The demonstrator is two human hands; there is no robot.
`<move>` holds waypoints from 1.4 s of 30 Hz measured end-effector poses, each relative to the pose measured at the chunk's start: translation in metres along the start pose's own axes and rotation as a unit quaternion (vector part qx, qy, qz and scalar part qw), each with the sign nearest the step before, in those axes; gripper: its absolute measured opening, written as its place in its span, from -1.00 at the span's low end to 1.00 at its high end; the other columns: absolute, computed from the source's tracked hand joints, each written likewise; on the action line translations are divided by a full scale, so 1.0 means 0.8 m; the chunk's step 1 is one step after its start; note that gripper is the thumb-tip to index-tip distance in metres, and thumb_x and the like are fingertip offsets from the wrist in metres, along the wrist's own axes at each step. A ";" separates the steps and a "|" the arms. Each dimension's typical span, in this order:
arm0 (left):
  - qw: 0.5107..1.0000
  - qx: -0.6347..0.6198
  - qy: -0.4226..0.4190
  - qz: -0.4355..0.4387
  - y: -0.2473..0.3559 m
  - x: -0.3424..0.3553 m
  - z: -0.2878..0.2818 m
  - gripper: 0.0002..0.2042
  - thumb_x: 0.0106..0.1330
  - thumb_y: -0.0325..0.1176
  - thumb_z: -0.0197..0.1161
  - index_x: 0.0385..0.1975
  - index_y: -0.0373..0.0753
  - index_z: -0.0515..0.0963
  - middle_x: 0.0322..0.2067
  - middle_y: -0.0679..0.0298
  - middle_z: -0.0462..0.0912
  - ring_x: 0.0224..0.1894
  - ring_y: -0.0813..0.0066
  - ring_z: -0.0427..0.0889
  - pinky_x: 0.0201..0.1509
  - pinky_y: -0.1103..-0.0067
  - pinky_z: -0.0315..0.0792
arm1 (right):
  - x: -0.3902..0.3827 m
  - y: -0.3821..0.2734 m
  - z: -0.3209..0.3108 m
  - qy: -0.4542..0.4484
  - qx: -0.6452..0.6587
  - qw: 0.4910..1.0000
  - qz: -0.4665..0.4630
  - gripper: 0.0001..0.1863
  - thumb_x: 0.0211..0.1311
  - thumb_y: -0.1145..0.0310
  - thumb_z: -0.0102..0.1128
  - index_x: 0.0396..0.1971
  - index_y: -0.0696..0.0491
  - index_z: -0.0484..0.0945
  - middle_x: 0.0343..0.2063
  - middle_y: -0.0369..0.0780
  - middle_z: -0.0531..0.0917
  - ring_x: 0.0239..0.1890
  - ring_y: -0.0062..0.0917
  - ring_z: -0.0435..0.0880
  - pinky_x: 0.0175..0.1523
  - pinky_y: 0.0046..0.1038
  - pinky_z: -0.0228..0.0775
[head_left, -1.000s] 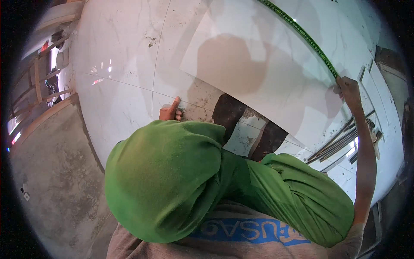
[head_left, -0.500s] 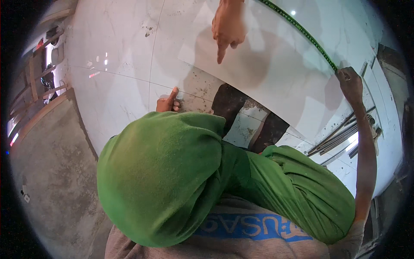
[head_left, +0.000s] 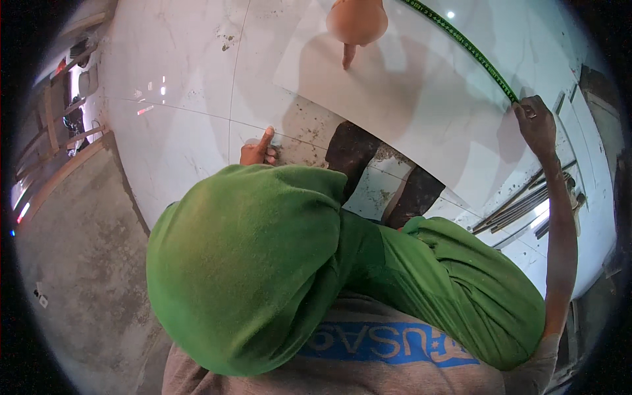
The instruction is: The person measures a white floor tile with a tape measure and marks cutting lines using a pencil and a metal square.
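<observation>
My right hand (head_left: 536,125) pinches the near end of a green tape measure (head_left: 454,36). The tape slants across a large pale tile (head_left: 395,99) and leaves the picture at the top. My left hand (head_left: 258,151) shows beyond my green-clad knee, beside a floor joint. One digit points away from me, the other visible fingers are curled, and no object shows in it. Part of that hand is hidden behind the knee. Another person's hand (head_left: 357,25) reaches in from the top, one finger pointing down at the large tile.
Several thin dark rods (head_left: 517,207) lie on the floor at the right, near long strips (head_left: 582,131). Glossy white floor tiles (head_left: 171,79) spread left, beside rough concrete (head_left: 79,257). Dusty floor (head_left: 306,125) and dark patches (head_left: 352,151) lie before my knees.
The other person's hand has drawn back toward the top edge, its finger still pointing down. My right hand keeps hold of the tape end; my left hand is nearly unchanged.
</observation>
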State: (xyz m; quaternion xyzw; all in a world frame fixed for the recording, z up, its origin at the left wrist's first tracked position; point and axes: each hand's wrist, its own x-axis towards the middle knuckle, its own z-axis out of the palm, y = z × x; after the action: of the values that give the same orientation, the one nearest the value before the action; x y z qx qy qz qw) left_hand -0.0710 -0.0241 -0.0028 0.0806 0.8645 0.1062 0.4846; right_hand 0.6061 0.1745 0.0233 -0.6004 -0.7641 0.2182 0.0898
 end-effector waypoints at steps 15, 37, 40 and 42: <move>0.876 0.190 -0.144 0.420 0.060 -0.117 0.110 -0.40 0.63 -0.23 0.25 0.63 0.10 0.28 -0.61 0.38 0.67 -0.57 0.76 0.42 -0.40 0.58 0.38 | -0.002 -0.001 0.006 -0.020 -0.070 0.997 -0.011 -0.85 0.46 0.31 0.26 -0.16 0.07 0.58 -0.21 -0.06 0.62 -0.15 0.02 0.68 -0.06 -0.06 0.55; 0.856 0.230 -0.186 0.424 0.150 -0.101 0.154 -0.39 0.64 -0.39 -0.02 0.67 0.02 0.14 -0.48 0.06 0.78 -0.38 0.39 0.81 0.00 0.37 0.62 | -0.005 -0.004 0.005 -0.019 -0.079 0.997 0.017 -0.76 0.46 0.29 0.36 -0.14 0.14 0.57 -0.33 -0.12 0.66 -0.37 -0.26 0.65 -0.19 -0.23 0.52; 0.862 0.237 -0.152 0.421 0.157 -0.093 0.140 -0.40 0.63 -0.39 -0.04 0.66 0.02 0.17 -0.45 0.03 0.79 -0.36 0.39 0.83 0.03 0.35 0.62 | -0.005 -0.001 0.005 -0.039 -0.064 0.997 0.018 -0.76 0.47 0.22 0.31 -0.16 0.09 0.55 -0.24 -0.04 0.65 -0.19 0.03 0.69 -0.11 -0.04 0.52; 0.888 0.201 -0.122 0.396 0.164 -0.086 0.129 -0.35 0.49 -0.40 -0.04 0.63 0.01 0.24 -0.57 0.17 0.78 -0.33 0.31 0.85 0.08 0.39 0.63 | -0.007 0.003 0.006 -0.030 -0.086 0.996 -0.001 -0.77 0.46 0.23 0.31 -0.16 0.08 0.55 -0.27 -0.05 0.65 -0.21 0.02 0.69 -0.12 -0.04 0.52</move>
State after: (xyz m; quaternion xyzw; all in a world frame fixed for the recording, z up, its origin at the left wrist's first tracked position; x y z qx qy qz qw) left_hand 0.0578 0.0965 0.0358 0.5240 0.6980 0.1021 0.4772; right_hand 0.6077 0.1685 0.0190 -0.5986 -0.7829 0.1689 0.0151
